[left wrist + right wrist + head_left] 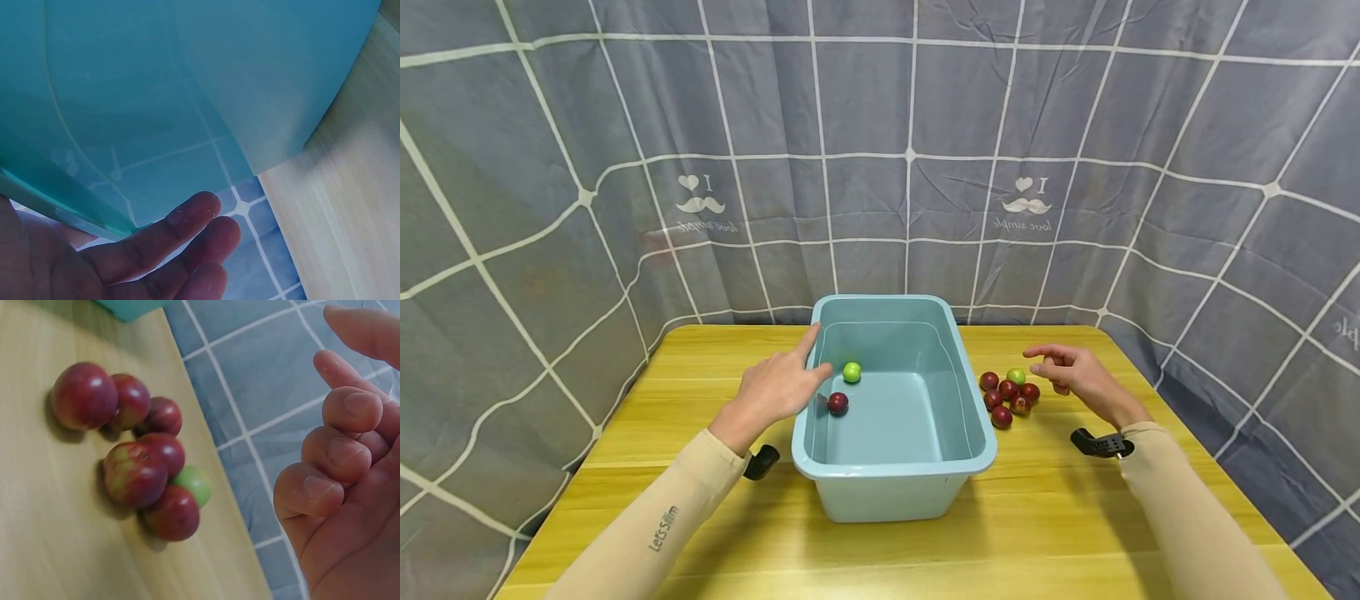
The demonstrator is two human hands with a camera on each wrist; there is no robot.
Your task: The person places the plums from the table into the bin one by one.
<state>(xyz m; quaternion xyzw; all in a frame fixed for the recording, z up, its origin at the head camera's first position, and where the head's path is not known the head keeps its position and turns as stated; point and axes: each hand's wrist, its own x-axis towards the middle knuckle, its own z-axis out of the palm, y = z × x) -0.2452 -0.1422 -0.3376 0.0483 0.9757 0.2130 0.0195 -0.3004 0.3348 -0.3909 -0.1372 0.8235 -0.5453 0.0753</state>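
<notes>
A light blue plastic bin (895, 469) stands in the middle of the table, with one dark red plum (838, 403) and one small green fruit (852, 372) inside. My left hand (775, 387) is at its left rim, index finger extended and thumb reaching over the inside; in the left wrist view the other fingers (187, 215) lie loosely bent by the wall. To the right of the bin sits a cluster of several dark red plums (1002, 417) and a green fruit (1016, 377). Beside them my right hand (1078, 379) hovers, holding nothing, its index finger and thumb apart and other fingers loosely curled.
The wood-grain table (722, 533) reaches back to a grey checked curtain (865, 108), which also hangs at both sides. Black wrist devices (1101, 443) are strapped to both sleeved forearms. The bin's raised walls stand between the left hand and the plum cluster.
</notes>
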